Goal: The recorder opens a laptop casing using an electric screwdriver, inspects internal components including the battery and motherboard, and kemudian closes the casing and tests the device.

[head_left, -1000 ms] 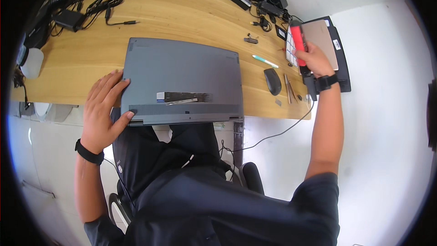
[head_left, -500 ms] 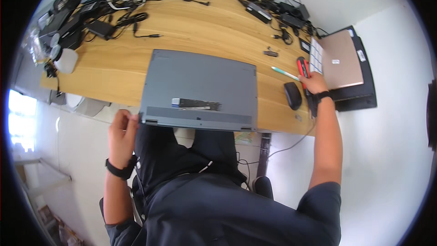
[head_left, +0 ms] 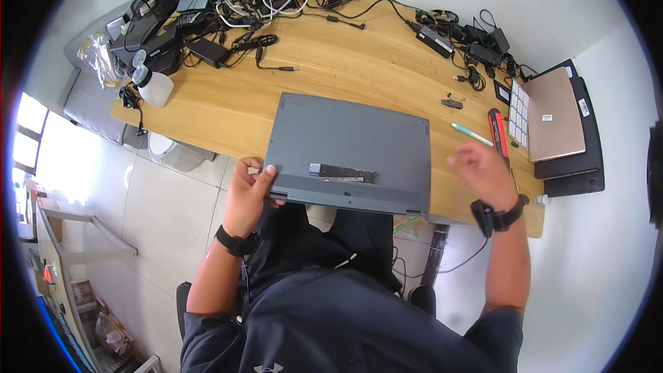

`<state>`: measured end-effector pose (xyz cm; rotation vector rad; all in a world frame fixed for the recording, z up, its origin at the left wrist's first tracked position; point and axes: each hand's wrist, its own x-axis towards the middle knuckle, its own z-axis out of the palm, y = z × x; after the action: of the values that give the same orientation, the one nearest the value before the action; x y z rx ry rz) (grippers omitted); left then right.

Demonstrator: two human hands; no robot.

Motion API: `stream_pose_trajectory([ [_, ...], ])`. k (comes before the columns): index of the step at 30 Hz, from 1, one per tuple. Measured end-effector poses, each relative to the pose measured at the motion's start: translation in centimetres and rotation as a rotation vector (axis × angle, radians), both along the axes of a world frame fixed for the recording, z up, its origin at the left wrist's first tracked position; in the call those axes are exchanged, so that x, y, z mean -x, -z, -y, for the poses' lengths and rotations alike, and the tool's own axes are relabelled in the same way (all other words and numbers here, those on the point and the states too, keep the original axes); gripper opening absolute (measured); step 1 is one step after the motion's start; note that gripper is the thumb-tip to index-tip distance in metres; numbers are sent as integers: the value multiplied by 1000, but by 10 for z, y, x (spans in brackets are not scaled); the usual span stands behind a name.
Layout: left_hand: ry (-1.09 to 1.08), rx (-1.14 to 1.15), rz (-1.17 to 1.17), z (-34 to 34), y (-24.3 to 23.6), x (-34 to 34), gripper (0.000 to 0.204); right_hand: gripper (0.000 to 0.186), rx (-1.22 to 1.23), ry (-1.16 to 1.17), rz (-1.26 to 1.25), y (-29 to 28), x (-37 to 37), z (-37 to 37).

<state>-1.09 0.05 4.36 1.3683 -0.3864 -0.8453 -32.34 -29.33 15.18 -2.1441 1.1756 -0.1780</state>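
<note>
A closed grey laptop (head_left: 349, 135) lies at the table's near edge, overhanging my lap, with a torn dark sticker (head_left: 345, 173) on its upper face. My left hand (head_left: 250, 190) grips its near left corner, thumb on top and fingers underneath. To the right of the laptop, my right hand (head_left: 481, 171) hovers over the table with its fingers loosely bent and apart. Nothing shows between those slightly blurred fingers. Just beyond this hand are a white and teal pen (head_left: 472, 134) and a red and black hand tool (head_left: 497, 132), partly covered by the hand.
Stacked laptops (head_left: 556, 121) and a white-and-blue gridded sheet (head_left: 518, 116) lie at the right. A small dark USB stick (head_left: 452, 104) sits beyond the pen. Tangled cables and adapters (head_left: 207, 52) crowd the back left, near a white bottle (head_left: 153, 88). More adapters (head_left: 435, 41) line the back right.
My right hand has come off the red tool and pen, back toward me. My left hand has closed further over the laptop's corner. The view has shifted, moving the table rightward.
</note>
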Motion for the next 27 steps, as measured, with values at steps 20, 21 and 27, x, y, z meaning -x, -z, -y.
stream_pose_trajectory([
  [20,344,166,977,-8,-132,-12,33,19,158,146,562,-66,4,-74],
  [21,381,49,1071,-12,-131,-19,31,19,162,149,561,-63,9,-75],
  [27,64,146,977,22,-95,-1,54,4,779,-5,1006,-4,-6,-110],
])
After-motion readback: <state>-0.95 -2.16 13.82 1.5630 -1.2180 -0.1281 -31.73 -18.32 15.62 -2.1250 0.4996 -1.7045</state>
